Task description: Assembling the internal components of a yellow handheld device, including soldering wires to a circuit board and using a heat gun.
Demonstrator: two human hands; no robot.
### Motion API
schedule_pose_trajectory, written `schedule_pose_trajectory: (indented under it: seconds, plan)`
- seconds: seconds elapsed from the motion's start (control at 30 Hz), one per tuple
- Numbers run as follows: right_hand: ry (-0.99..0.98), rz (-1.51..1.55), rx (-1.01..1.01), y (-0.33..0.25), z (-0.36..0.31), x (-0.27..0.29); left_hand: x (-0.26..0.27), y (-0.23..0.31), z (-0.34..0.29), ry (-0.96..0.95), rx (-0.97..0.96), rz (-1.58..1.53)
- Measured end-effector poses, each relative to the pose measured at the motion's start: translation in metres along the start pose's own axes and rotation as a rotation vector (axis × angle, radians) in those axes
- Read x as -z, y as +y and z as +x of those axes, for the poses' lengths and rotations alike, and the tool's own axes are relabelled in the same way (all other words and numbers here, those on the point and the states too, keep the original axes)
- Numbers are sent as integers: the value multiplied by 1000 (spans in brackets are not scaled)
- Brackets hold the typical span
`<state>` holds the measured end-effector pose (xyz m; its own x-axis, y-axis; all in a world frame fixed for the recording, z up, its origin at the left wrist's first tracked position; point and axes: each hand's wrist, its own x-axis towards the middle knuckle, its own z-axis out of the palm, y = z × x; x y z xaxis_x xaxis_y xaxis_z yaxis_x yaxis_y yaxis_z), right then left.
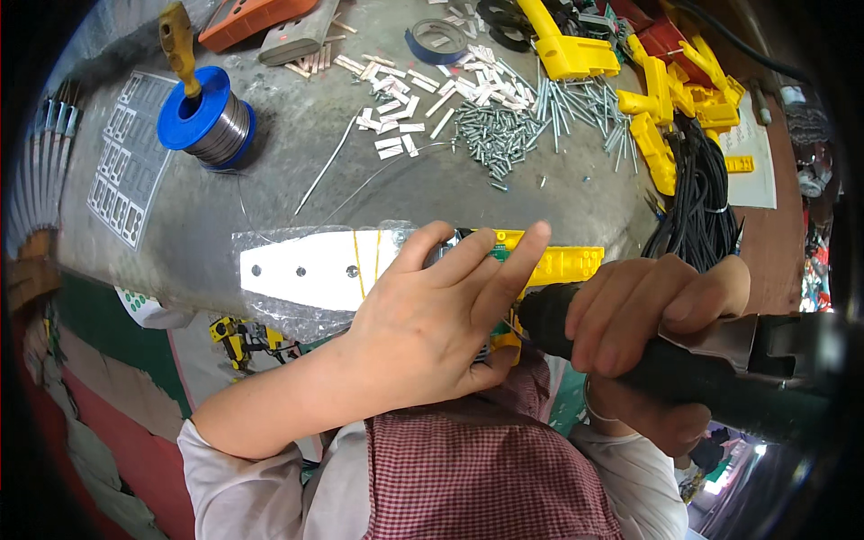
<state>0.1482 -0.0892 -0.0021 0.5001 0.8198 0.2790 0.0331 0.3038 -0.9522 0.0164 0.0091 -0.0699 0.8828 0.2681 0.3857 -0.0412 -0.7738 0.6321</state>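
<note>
My left hand [432, 315] lies over a yellow plastic housing [567, 263], its thumb on the near side and its fingers across the top. Part of a green circuit board [498, 255] shows between the fingers. From the housing's left end runs a tapered white plate [297, 270] with several holes, clear plastic film around it and two yellow bands across it. My right hand [657, 315] is wrapped around a black electric screwdriver [738, 378], held sideways with its front end against or close to the housing; my left hand and the tool hide the exact tip.
Behind stand a solder reel [202, 121] with a yellow-handled tool in it, small screws [499, 135], long screws [576, 108], white strips [396, 94] and a tape roll [436, 40]. Black cables [693, 198] and yellow housing parts [666, 90] lie at the right.
</note>
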Motion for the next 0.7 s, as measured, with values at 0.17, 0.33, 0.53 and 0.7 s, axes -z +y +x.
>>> schedule_pose_trajectory:
  seconds: [0.17,0.33,0.53,0.7]
  plan:
    - [-60,47,-25,5,5,7,-2,3,-1,12,-20,59]
    - [-205,390,186,-6,20,43,8,5,-1,-28,28,3]
    - [374,-400,-183,-80,26,205,49,0,-32,51,69,157]
    - [465,-1677,31,-32,-11,368,49,-22,-33,-139,33,432]
